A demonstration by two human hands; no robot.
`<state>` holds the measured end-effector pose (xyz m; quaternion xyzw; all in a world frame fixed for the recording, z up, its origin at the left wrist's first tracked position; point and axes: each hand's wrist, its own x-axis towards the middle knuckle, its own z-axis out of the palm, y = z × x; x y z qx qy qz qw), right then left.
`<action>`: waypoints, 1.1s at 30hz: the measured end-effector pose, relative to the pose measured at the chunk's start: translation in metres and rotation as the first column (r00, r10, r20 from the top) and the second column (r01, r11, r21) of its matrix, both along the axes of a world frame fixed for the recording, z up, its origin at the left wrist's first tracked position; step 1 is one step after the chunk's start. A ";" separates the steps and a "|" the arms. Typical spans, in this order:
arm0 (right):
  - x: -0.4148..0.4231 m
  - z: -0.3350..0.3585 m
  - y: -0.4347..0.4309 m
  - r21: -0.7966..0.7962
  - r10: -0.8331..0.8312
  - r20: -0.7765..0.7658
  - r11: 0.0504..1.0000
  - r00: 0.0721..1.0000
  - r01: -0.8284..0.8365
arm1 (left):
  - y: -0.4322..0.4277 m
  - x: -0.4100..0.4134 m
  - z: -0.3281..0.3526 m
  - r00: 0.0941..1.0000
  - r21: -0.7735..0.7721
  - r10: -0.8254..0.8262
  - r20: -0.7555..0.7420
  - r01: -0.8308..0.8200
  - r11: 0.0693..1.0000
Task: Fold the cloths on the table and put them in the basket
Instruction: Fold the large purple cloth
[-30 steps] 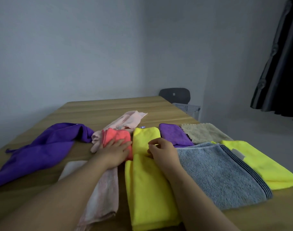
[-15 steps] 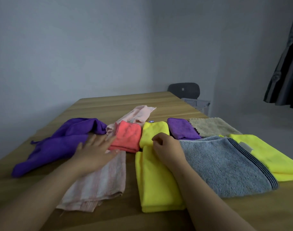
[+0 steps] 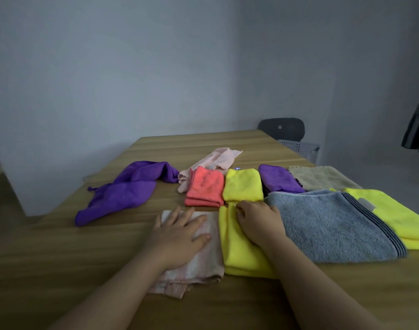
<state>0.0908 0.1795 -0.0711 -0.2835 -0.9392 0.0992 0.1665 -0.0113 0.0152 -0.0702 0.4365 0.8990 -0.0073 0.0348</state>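
Several cloths lie on the wooden table (image 3: 108,246). My left hand (image 3: 179,232) rests flat with spread fingers on a folded pale pink striped cloth (image 3: 201,265). My right hand (image 3: 258,222) lies on a folded yellow cloth (image 3: 241,253), its fingers curled at the cloth's far edge. Beyond them sit a folded coral cloth (image 3: 206,186) and a small folded yellow cloth (image 3: 243,184). An unfolded purple cloth (image 3: 122,191) sprawls at the left. A white basket (image 3: 299,147) stands past the table's far right corner.
A folded grey towel (image 3: 330,225) lies right of my right hand, with a bright yellow cloth (image 3: 394,215) beyond it. A small purple cloth (image 3: 278,178), a beige cloth (image 3: 320,177) and a light pink cloth (image 3: 218,158) lie further back. A dark chair (image 3: 282,127) stands behind the basket.
My left hand left the coral cloth, swung out to the left, then came down flat on the pink striped cloth. My right hand stayed on the yellow cloth.
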 end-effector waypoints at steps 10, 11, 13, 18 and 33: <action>-0.008 0.031 -0.018 -0.037 -0.020 0.180 0.999 0.983 0.027 | 0.033 -0.010 -0.001 0.998 0.061 0.058 -0.015 -0.057 0.996; -0.011 0.026 -0.025 -0.071 0.001 0.211 0.997 0.977 0.014 | 0.034 -0.012 -0.002 0.998 0.072 0.058 -0.020 -0.056 0.996; -0.014 0.011 -0.029 -0.060 0.043 0.250 0.998 0.967 -0.029 | 0.032 -0.013 -0.003 0.999 0.107 0.041 -0.003 -0.041 0.993; -0.007 -0.001 -0.009 -0.100 0.130 0.173 0.988 0.976 -0.114 | 0.021 -0.017 0.000 0.999 0.326 -0.006 0.041 -0.008 0.945; -0.005 -0.003 -0.017 -0.016 0.089 0.017 0.996 0.996 -0.088 | -0.023 -0.101 -0.007 0.763 0.397 0.631 0.142 -0.627 0.670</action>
